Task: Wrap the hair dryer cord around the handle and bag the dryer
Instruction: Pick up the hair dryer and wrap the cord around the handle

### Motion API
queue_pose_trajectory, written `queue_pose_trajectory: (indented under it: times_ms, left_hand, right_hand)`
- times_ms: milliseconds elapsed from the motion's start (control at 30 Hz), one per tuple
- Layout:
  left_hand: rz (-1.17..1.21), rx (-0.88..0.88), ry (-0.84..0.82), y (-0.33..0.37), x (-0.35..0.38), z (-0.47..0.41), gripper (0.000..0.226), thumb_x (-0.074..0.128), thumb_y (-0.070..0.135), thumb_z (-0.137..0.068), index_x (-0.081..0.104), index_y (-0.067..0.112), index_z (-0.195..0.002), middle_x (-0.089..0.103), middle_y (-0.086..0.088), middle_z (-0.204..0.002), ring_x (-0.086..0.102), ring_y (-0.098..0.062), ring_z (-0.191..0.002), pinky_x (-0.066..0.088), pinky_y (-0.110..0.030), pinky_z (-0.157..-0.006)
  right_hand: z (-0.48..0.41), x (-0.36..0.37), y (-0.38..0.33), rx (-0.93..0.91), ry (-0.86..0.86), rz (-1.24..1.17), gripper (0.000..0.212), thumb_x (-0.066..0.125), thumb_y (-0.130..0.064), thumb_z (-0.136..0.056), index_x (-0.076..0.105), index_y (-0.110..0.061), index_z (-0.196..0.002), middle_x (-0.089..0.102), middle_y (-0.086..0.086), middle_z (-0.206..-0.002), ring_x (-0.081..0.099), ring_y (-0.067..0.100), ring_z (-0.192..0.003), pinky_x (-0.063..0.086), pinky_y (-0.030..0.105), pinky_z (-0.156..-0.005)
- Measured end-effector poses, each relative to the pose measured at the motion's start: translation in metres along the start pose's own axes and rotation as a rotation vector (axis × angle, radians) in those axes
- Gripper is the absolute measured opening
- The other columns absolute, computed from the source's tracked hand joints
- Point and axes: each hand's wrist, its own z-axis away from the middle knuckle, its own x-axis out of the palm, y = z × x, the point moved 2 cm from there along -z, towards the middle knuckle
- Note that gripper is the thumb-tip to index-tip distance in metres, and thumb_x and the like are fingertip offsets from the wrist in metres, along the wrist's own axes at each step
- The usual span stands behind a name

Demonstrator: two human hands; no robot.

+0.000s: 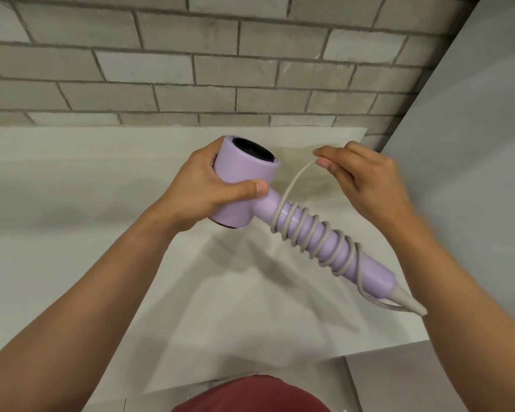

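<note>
Nearest, at lower right, the handle [324, 236] of the hair dryer [244, 176] slants toward the viewer, with the cord [292, 185] coiled round most of it. At centre frame the left hand [197, 188] clamps fingers and thumb round the dryer's head, likely steadying it for winding. Further off, right of centre, the right hand [366, 179] pinches the free cord taut between thumb and forefinger, above the pale counter [72, 173].

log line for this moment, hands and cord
step: cord wrap | left hand: holds dryer head | right hand: pinches cord | handle: mostly coiled
</note>
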Motion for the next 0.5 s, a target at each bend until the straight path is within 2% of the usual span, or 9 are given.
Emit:
queue_pose_trajectory:
  times_ms: [100, 233, 300, 333, 367, 400, 433, 467, 500]
  left_hand:
    - [0.069, -0.003, 0.022, 0.004, 0.001, -0.002, 0.060, 0.087, 0.043, -0.060, 0.068, 0.025, -0.114, 0.075, 0.001, -0.107, 0.072, -0.015, -0.095, 0.061, -0.032, -0.077]
    - [0.101, 0.001, 0.034, 0.007, 0.003, -0.003, 0.061, 0.087, 0.040, -0.060, 0.068, 0.022, -0.115, 0.075, -0.001, -0.106, 0.072, -0.018, -0.095, 0.061, -0.034, -0.077]
    - [0.117, 0.000, 0.059, 0.008, 0.004, -0.004, 0.060, 0.088, 0.040, -0.061, 0.068, 0.022, -0.115, 0.075, 0.001, -0.105, 0.072, -0.018, -0.094, 0.061, -0.034, -0.076]
    - [0.129, -0.005, 0.078, 0.008, 0.004, -0.004, 0.060, 0.088, 0.040, -0.061, 0.068, 0.022, -0.115, 0.075, 0.001, -0.105, 0.072, -0.019, -0.094, 0.061, -0.034, -0.075]
    - [0.142, -0.012, 0.102, 0.008, 0.004, -0.005, 0.060, 0.088, 0.040, -0.061, 0.068, 0.022, -0.115, 0.075, 0.000, -0.105, 0.073, -0.020, -0.094, 0.061, -0.036, -0.076]
    - [0.153, -0.018, 0.128, 0.008, 0.003, -0.006, 0.060, 0.089, 0.040, -0.061, 0.069, 0.022, -0.114, 0.075, -0.001, -0.105, 0.073, -0.020, -0.094, 0.062, -0.037, -0.076]
    - [0.165, -0.025, 0.157, 0.007, 0.003, -0.007, 0.060, 0.089, 0.041, -0.060, 0.069, 0.022, -0.113, 0.075, -0.001, -0.105, 0.073, -0.020, -0.094, 0.062, -0.038, -0.075]
    - [0.174, -0.034, 0.186, 0.007, 0.002, -0.008, 0.060, 0.089, 0.041, -0.060, 0.069, 0.022, -0.113, 0.075, -0.002, -0.105, 0.073, -0.020, -0.093, 0.062, -0.038, -0.074]
    - [0.181, -0.043, 0.214, 0.007, 0.002, -0.009, 0.061, 0.089, 0.041, -0.059, 0.068, 0.021, -0.113, 0.075, -0.002, -0.105, 0.074, -0.019, -0.092, 0.061, -0.037, -0.073]
  right_hand:
    - [0.011, 0.012, 0.001, 0.035, 0.038, -0.045, 0.033, 0.051, -0.038, -0.110, 0.073, -0.021, -0.128, 0.061, 0.000, -0.083, 0.059, 0.019, -0.069, 0.053, 0.038, -0.057]
    - [0.020, 0.023, -0.010, 0.036, 0.010, -0.038, 0.034, 0.050, -0.038, -0.110, 0.068, -0.024, -0.135, 0.059, 0.000, -0.083, 0.060, 0.021, -0.068, 0.054, 0.039, -0.057]
    - [0.026, 0.032, -0.007, 0.072, -0.115, -0.039, 0.038, 0.046, -0.045, -0.109, 0.058, -0.033, -0.142, 0.059, -0.004, -0.090, 0.061, 0.017, -0.077, 0.054, 0.035, -0.066]
    - [0.034, 0.044, 0.003, 0.055, -0.213, -0.032, 0.040, 0.042, -0.049, -0.108, 0.050, -0.040, -0.146, 0.057, -0.009, -0.095, 0.060, 0.012, -0.082, 0.052, 0.030, -0.071]
    - [0.048, 0.058, 0.018, 0.077, -0.362, -0.010, 0.041, 0.037, -0.051, -0.108, 0.043, -0.048, -0.148, 0.057, -0.012, -0.097, 0.059, 0.007, -0.084, 0.046, 0.021, -0.073]
    - [0.066, 0.074, 0.048, 0.075, -0.479, -0.063, 0.038, 0.030, -0.050, -0.111, 0.043, -0.050, -0.147, 0.061, -0.009, -0.095, 0.063, 0.004, -0.081, 0.044, 0.020, -0.074]
    - [0.076, 0.087, 0.052, 0.117, -0.666, -0.150, 0.038, 0.024, -0.041, -0.115, 0.051, -0.042, -0.141, 0.068, 0.000, -0.087, 0.070, 0.008, -0.072, 0.044, 0.019, -0.074]
    - [0.083, 0.091, 0.046, 0.080, -0.701, -0.137, 0.040, 0.024, -0.027, -0.116, 0.061, -0.023, -0.130, 0.072, 0.009, -0.081, 0.073, 0.012, -0.067, 0.047, 0.017, -0.069]
    - [0.084, 0.087, 0.039, 0.108, -0.576, -0.075, 0.042, 0.025, -0.021, -0.115, 0.065, -0.013, -0.125, 0.075, 0.016, -0.089, 0.076, 0.018, -0.076, 0.051, 0.019, -0.069]
